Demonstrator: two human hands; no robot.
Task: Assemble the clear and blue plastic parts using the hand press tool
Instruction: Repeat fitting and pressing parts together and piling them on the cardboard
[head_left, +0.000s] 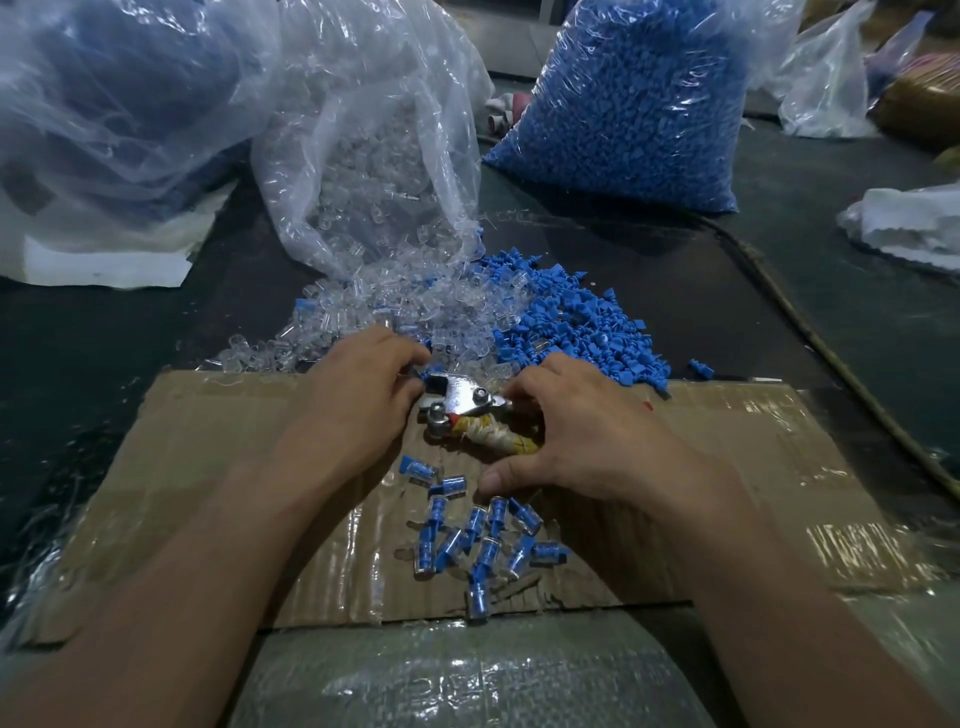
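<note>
The hand press tool (467, 401) is gripped by the right hand (587, 431), head toward the left hand (358, 387), where a blue part (425, 372) is pinched.

Left hand (358, 387) pinching; right hand (587, 431) gripping.

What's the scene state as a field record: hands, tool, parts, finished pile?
right hand: grips hand press tool by its wrapped handles
left hand: fingertips at the tool's head, grip unclear
finished pieces: on cardboard, near side of tool
loose clear parts: spilled from bag
loose blue parts: heap beyond right hand
</note>
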